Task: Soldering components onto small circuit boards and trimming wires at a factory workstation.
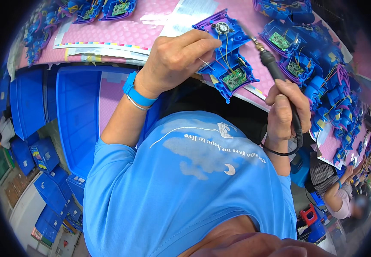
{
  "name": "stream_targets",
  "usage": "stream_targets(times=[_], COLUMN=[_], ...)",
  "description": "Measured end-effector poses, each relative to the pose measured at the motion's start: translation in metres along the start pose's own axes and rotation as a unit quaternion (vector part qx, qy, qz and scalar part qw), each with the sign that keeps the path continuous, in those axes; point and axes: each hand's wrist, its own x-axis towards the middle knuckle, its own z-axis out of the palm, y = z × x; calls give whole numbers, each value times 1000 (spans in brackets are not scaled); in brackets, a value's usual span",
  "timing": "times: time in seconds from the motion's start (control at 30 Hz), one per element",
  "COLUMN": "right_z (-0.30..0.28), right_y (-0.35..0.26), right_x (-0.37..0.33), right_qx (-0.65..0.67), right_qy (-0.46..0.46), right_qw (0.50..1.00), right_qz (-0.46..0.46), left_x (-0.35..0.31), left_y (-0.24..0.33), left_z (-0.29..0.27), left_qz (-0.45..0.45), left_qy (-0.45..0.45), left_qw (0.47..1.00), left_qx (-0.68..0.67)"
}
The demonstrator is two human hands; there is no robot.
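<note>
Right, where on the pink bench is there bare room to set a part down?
The pink bench is bare between the upper-left blue units and the colour-barred strip, left of the white sheet. It is crowded on the right, where blue shells pile up, and around the open unit, between left hand and soldering iron.

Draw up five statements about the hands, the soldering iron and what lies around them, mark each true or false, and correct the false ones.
1. The right hand holds a soldering iron. True.
2. The iron's tip is touching the green circuit board nearest the person. False: the tip is away from that board, pointing away from the person.
3. A round speaker sits in the open housing beside the left hand. True.
4. The blue wristband is on the right wrist. False: it is on the left.
5. The table cover is plain green. False: it is pink.
</note>
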Motion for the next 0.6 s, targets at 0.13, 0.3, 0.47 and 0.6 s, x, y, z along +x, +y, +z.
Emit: stream_targets(times=[0.13, 0.3, 0.47, 0.6], right_z=[2, -4, -5, -14], right_y=[-2, -3, -7, -9], right_x=[3, 6, 5, -2], right_qx=[12, 44, 29, 37], right_qy=[115, 144, 150, 131], right_qw=[993, 988, 988, 991], right_qz=[11, 21, 20, 9], left_x=[-9, -15, -2, 7], left_y=[-1, 10, 24, -4], left_z=[-15, -20, -10, -25], left_qz=[-56, -87, -61, -31], left_qy=[-13, -75, -137, -180], left_qw=[992, 977, 985, 983], left_qx=[-116, -182, -82, 10])
